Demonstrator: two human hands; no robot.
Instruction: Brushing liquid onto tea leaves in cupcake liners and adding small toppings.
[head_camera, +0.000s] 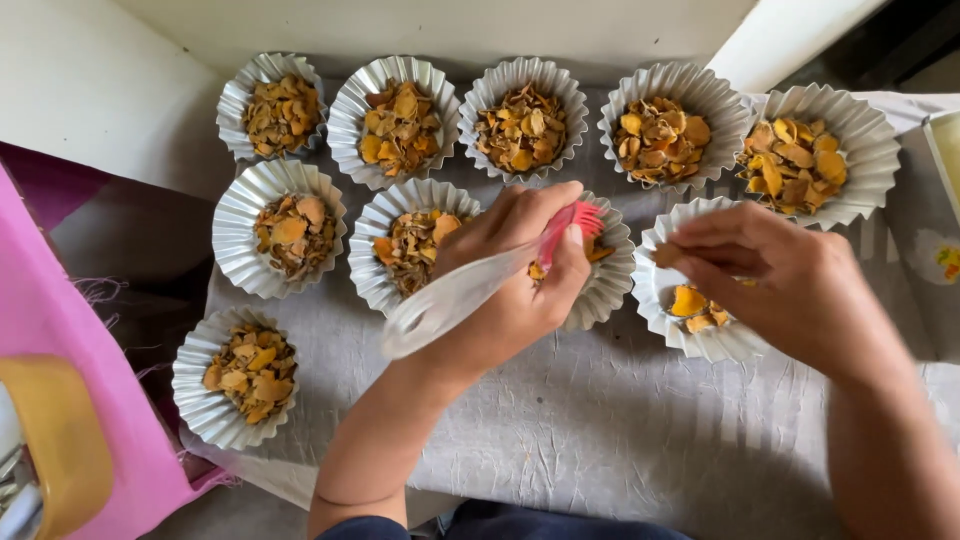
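My left hand (515, 270) grips a brush with a clear handle (450, 298) and pink bristles (572, 222), held over a fluted foil cup (605, 290) in the middle row. My right hand (785, 280) pinches a dried orange-brown slice (667, 255) above the neighbouring foil cup (668, 330), which holds only a few slices (693, 305). Several other foil cups, such as the one at the back (521, 125), are filled with dried yellow-orange slices.
The cups sit on a wrinkled grey cloth (600, 420). A pink cloth (60, 330) and a yellow-brown object (60, 440) lie at the left. A white wall (90, 90) stands behind; a white tray edge (945, 150) is at the right.
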